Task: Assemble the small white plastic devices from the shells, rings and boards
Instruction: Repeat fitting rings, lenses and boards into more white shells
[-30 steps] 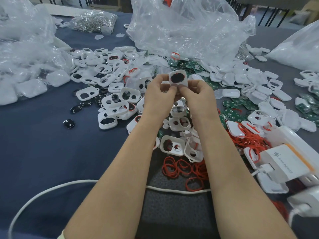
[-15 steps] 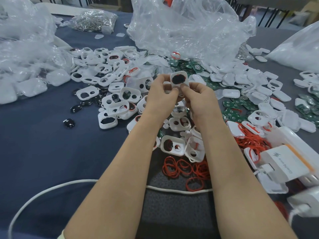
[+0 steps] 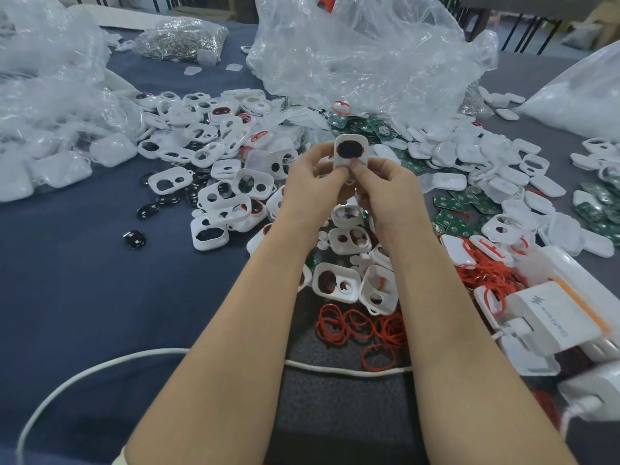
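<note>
Above the middle of the table I hold one small white shell [image 3: 350, 152] upright; a dark round insert with a red rim shows in its opening. My left hand [image 3: 310, 186] pinches its lower left side. My right hand [image 3: 385, 193] pinches its lower right side, both thumbs meeting at the shell's bottom edge. Under my hands lie several open white shells [image 3: 336, 286]. Red rings [image 3: 355, 325] are scattered in front of them. Green boards [image 3: 449, 218] lie to the right.
Blue-grey table [image 3: 84, 280]. Heaps of white shells [image 3: 214, 182] left and white covers [image 3: 503, 162] right. Clear plastic bags [image 3: 362, 58] at the back, left and far right. Black inserts [image 3: 134, 239] at left. White boxes [image 3: 557, 317] at right. A white cable [image 3: 100, 367] runs across the front.
The shell has tilted from lying sideways to standing upright between my fingers, and both hands have drawn slightly closer together. Nothing else on the table has moved.
</note>
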